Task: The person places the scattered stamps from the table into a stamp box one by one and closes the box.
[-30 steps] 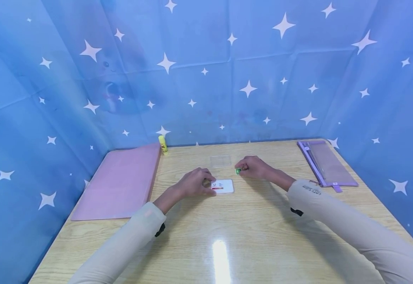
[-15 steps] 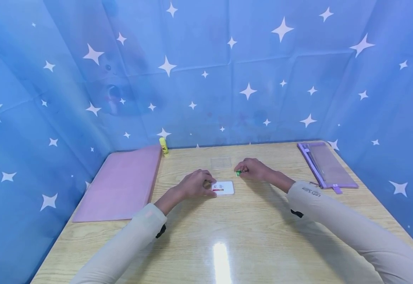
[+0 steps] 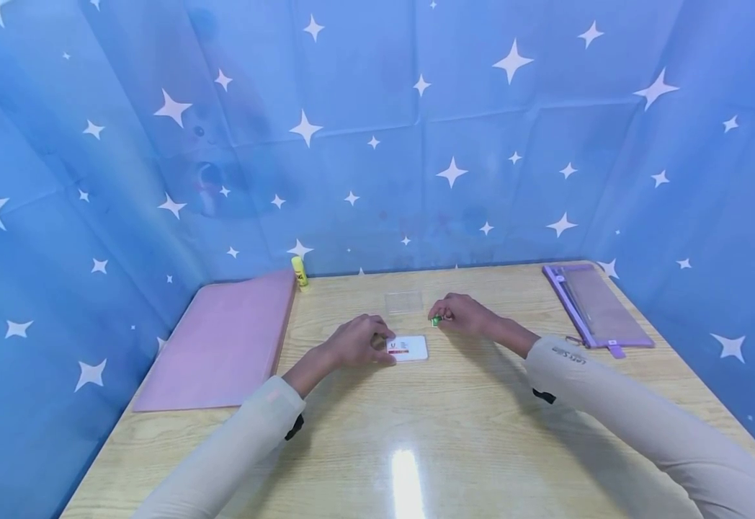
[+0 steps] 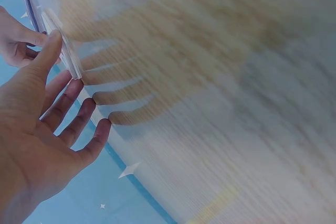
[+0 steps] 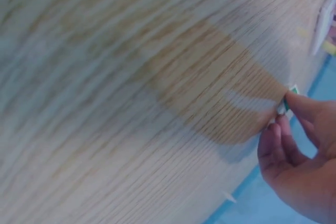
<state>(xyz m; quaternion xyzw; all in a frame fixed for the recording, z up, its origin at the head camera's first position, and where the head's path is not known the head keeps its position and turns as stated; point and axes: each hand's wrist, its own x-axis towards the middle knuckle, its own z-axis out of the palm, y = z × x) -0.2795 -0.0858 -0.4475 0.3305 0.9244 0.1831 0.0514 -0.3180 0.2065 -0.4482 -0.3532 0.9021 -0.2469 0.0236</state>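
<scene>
Left hand [image 3: 355, 342] grips white card [image 3: 411, 347], right hand [image 3: 465, 314] pinches green square [image 3: 435, 322], unattached; clear cover [image 3: 404, 302] lies off toward table's [image 3: 481, 447] far edge

Head view bright and even; wrist views dimmer, hazy, blue-tinted.
A white glare strip [image 3: 406, 483] marks the glossy table [image 3: 481, 454] at lower centre. Soft shadows fall beside the left sleeve [image 3: 235, 443] and right sleeve [image 3: 643, 414]. Fine print on the white card [image 3: 414, 349] is unreadable. Wood grain appears soft in both wrist views.
</scene>
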